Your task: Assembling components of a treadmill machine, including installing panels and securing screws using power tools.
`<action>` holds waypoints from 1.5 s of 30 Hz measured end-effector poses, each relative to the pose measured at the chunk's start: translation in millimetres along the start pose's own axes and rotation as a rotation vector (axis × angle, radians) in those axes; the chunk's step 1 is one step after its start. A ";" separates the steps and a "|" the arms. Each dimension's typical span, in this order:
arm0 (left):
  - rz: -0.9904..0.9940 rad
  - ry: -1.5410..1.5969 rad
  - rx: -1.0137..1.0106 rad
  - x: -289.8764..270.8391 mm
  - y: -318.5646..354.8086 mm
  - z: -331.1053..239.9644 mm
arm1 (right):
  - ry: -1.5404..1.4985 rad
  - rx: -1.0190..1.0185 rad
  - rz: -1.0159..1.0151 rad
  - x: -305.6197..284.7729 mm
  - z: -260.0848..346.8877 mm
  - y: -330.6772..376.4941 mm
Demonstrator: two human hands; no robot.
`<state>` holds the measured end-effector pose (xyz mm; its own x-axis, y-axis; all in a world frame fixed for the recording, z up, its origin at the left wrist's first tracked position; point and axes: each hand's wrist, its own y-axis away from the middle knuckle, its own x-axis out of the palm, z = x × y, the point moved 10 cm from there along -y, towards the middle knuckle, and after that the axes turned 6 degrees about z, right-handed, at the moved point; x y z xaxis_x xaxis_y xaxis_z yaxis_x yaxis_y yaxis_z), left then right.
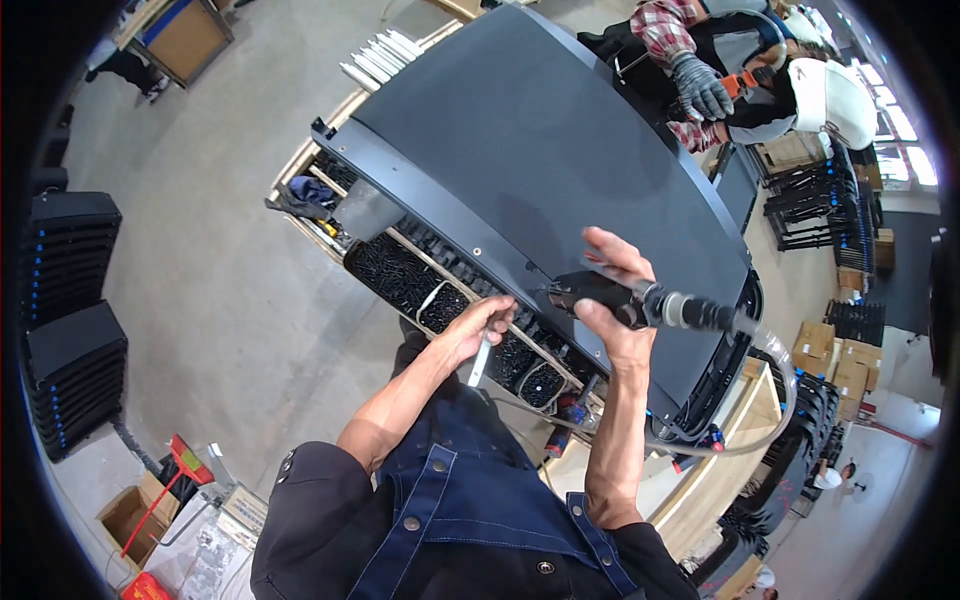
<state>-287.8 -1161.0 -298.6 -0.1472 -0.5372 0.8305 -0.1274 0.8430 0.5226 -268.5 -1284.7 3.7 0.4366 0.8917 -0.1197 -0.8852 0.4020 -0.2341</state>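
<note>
A large dark grey panel [520,130] lies on the bench, one long edge facing me. My right hand [630,300] grips a black air tool [580,288] between thumb and fingers. Part of that hand is blurred, and the tool's tip is over the panel's near edge. A clear hose [785,400] runs from the tool's back end and curves round to the right. My left hand [482,325] is closed at the panel's near edge, with a narrow white strip [481,362] hanging from it. Its fingertips touch or nearly touch the edge.
Below the panel's near edge stand bins of small black parts [385,270]. White rods [382,60] lie at the far left of the bench. Across the panel a person with a grey glove [700,88] holds an orange tool [738,82]. Stacked dark panels [75,250] stand at left.
</note>
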 end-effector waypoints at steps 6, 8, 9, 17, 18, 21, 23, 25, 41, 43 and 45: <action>0.147 0.068 -0.025 13.5 -57.4 13.5 | 0.044 -0.025 0.074 35.7 -14.6 -12.9; 0.365 0.185 -0.018 14.7 -67.2 13.1 | -0.012 -0.083 0.075 43.9 -13.0 -1.6; 0.446 0.240 -0.047 17.1 -70.5 15.8 | -0.059 -0.137 0.057 40.5 -14.6 2.5; 0.305 0.184 -0.050 14.9 -72.4 10.4 | -0.109 -0.016 -0.053 12.7 -32.8 -4.7; 0.318 0.180 -0.030 14.2 -73.2 9.3 | -0.111 0.022 -0.080 10.4 -35.6 -8.0; 0.316 0.218 -0.011 22.0 -67.6 7.6 | -0.080 0.019 -0.015 12.1 -36.2 -11.9; 0.304 0.305 -0.012 21.5 -65.6 7.2 | -0.097 -0.001 0.029 15.6 -35.8 -13.4; 0.314 0.318 0.007 19.0 -66.5 7.0 | -0.112 -0.020 0.073 20.2 -34.7 -13.4; 0.304 -0.047 0.636 15.8 -50.0 -41.4 | -0.100 -0.077 0.176 24.0 -34.6 -5.2; 0.296 -0.035 0.613 17.7 -49.9 -39.4 | -0.118 -0.125 0.136 18.2 -32.7 -3.9; 0.308 -0.022 0.631 22.7 -47.6 -42.9 | -0.114 -0.128 0.144 17.1 -32.3 -3.6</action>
<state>-243.0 -1212.0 -296.4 -0.2867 -0.2825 0.9154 -0.6205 0.7828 0.0472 -252.7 -1277.6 -28.6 0.2799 0.9586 -0.0526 -0.9063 0.2458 -0.3439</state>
